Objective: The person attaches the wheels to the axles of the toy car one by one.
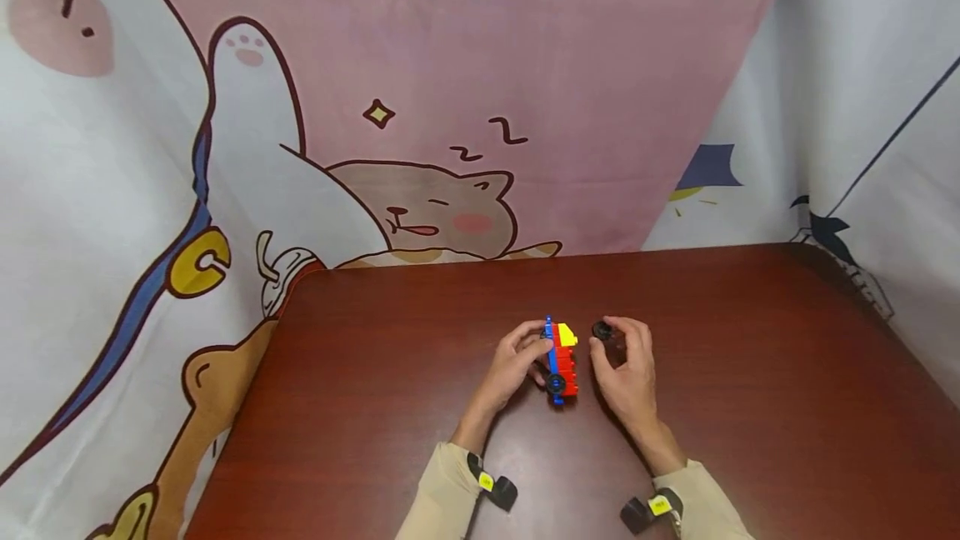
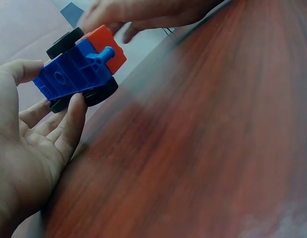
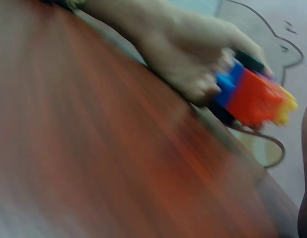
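Note:
In the head view my left hand [image 1: 512, 363] grips a toy building-brick car [image 1: 564, 359] above the wooden table. Red bricks and a yellow one sit on its blue base, and black wheels show at its sides. To its right, my right hand [image 1: 628, 367] pinches a loose black wheel [image 1: 602, 330] between thumb and fingers, apart from the car. The left wrist view shows the car's blue underside [image 2: 69, 74] with a peg at one end. Blurred in the right wrist view, the car's red side [image 3: 256, 99] faces the camera; the loose wheel is not visible there.
A dark reddish-brown table [image 1: 360, 407] spreads beneath both hands. Behind it hangs a cloth [image 1: 600, 90] printed with cartoon animals, and white cloth [image 1: 885, 132] covers the right side. Each wrist carries a strapped black camera [image 1: 501, 492].

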`<state>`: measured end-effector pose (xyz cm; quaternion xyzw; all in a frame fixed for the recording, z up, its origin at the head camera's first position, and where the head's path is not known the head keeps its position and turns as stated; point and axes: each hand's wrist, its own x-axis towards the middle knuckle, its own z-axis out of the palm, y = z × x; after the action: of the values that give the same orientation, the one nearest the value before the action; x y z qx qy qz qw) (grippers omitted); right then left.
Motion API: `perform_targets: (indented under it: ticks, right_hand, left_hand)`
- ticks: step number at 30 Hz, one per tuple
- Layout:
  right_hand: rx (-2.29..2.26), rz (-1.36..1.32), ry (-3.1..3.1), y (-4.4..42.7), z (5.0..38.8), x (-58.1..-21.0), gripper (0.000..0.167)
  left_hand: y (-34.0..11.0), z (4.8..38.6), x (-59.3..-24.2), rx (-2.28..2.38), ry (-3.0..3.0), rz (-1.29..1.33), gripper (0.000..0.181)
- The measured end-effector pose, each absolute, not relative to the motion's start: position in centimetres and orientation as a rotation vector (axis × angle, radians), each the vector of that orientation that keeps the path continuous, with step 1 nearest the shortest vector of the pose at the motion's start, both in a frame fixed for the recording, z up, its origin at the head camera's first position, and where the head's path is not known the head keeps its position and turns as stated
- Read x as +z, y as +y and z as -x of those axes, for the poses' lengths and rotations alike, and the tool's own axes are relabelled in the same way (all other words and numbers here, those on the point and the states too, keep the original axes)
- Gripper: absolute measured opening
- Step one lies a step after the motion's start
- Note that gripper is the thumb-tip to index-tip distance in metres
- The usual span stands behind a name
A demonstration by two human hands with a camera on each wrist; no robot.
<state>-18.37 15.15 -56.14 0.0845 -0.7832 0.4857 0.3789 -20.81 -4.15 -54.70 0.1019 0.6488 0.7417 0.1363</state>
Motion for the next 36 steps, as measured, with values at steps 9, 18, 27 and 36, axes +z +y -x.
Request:
perform_targets:
  ticks: [9, 18, 27, 36]
  right_hand:
    - [1.317, -0.367, -1.845, 11.4, 17.3, -53.7, 0.043]
    - [1.311, -0.398, -1.837, 10.9, 18.0, -55.2, 0.043]
    - [1.287, -0.516, -1.779, 9.9, 17.3, -52.8, 0.034]
    - [1.307, -0.497, -1.866, 10.5, 17.9, -54.7, 0.030]
  left_hand:
    - [-3.7, 20.8, -54.6, 2.155, 1.898, -0.309, 0.040]
    - [-3.8, 21.0, -54.6, 2.148, 1.886, -0.318, 0.041]
    - [-4.0, 20.8, -54.6, 2.109, 1.902, -0.348, 0.042]
    - [-4.0, 20.8, -54.8, 2.067, 1.940, -0.381, 0.037]
